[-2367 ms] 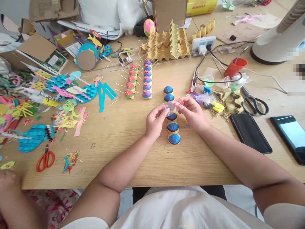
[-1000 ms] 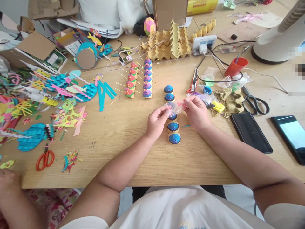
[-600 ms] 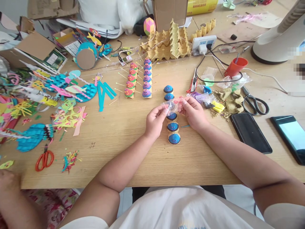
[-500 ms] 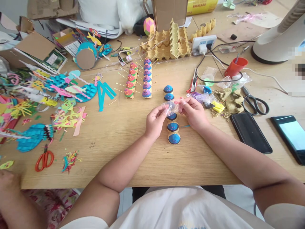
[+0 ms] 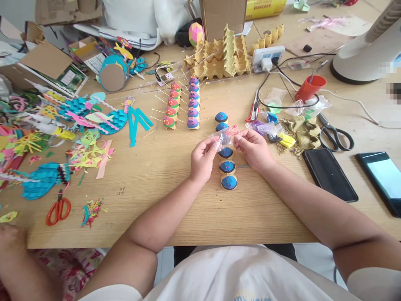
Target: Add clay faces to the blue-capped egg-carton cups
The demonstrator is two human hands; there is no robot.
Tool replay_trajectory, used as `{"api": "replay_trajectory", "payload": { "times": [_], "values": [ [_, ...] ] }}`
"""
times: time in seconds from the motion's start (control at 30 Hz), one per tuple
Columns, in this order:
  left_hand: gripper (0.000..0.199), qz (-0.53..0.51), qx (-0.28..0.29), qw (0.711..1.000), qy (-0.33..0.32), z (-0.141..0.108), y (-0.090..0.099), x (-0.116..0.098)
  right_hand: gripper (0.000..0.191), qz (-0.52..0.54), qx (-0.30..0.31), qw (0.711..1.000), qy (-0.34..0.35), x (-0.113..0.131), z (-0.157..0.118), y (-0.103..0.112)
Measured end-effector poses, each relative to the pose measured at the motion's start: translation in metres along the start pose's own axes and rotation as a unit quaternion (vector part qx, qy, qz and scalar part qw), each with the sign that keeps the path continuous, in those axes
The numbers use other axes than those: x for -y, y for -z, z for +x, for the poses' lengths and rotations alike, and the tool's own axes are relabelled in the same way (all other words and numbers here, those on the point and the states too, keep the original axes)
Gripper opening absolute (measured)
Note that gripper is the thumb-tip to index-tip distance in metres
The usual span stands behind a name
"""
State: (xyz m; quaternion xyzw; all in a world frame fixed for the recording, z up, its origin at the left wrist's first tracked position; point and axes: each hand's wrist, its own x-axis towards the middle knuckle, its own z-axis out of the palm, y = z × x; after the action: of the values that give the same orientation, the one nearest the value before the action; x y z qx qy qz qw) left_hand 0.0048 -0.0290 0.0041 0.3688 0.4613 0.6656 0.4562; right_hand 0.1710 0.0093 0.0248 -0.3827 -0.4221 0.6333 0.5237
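Between my two hands a small clear plastic bag (image 5: 224, 139) with something red at its right end is stretched. My left hand (image 5: 203, 158) pinches its left end; my right hand (image 5: 251, 147) pinches the end by the red bit. Below the bag runs a column of egg-carton cups topped with blue (image 5: 229, 182), partly covered by the bag. Farther left stand a row with red and green tops (image 5: 169, 121) and a row with purple tops (image 5: 192, 122), thin sticks poking out of their sides.
On the right lie a red cutter (image 5: 254, 109), carton scraps (image 5: 305, 133), black scissors (image 5: 336, 136) and two phones. Paper crafts and orange scissors (image 5: 59, 210) cover the left. Another person's arm (image 5: 19, 259) is at the lower left. Egg cartons (image 5: 216, 60) stand behind.
The plastic bag is more spread out, and its red end shows more clearly. My fingers have shifted slightly on it; the rest looks the same.
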Motion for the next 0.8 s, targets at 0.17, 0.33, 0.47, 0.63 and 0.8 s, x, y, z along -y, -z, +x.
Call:
{"api": "replay_trajectory", "payload": {
  "times": [0.17, 0.33, 0.47, 0.63, 0.8],
  "values": [
    [0.052, 0.001, -0.009, 1.0, 0.0, 0.0006, -0.0015, -0.0007, 0.054, 0.002, 0.006, 1.0, 0.014, 0.0003, 0.0, 0.0],
    [0.051, -0.01, -0.017, 1.0, 0.002, 0.0002, -0.0041, -0.004, 0.052, -0.02, 0.024, 0.999, 0.027, 0.0006, -0.0011, 0.0005],
    [0.049, -0.013, -0.021, 1.0, 0.001, -0.0001, -0.004, -0.0033, 0.052, -0.038, 0.024, 0.998, 0.041, -0.0003, -0.002, 0.0016],
    [0.045, -0.007, 0.008, 1.0, -0.002, 0.0003, -0.0008, 0.0013, 0.055, -0.011, 0.017, 0.999, 0.027, -0.0021, -0.0018, 0.0029],
    [0.045, 0.046, 0.07, 0.996, -0.013, -0.0028, 0.0013, 0.0017, 0.057, -0.027, 0.012, 0.999, 0.039, -0.0012, -0.0017, 0.0009]
  ]
}}
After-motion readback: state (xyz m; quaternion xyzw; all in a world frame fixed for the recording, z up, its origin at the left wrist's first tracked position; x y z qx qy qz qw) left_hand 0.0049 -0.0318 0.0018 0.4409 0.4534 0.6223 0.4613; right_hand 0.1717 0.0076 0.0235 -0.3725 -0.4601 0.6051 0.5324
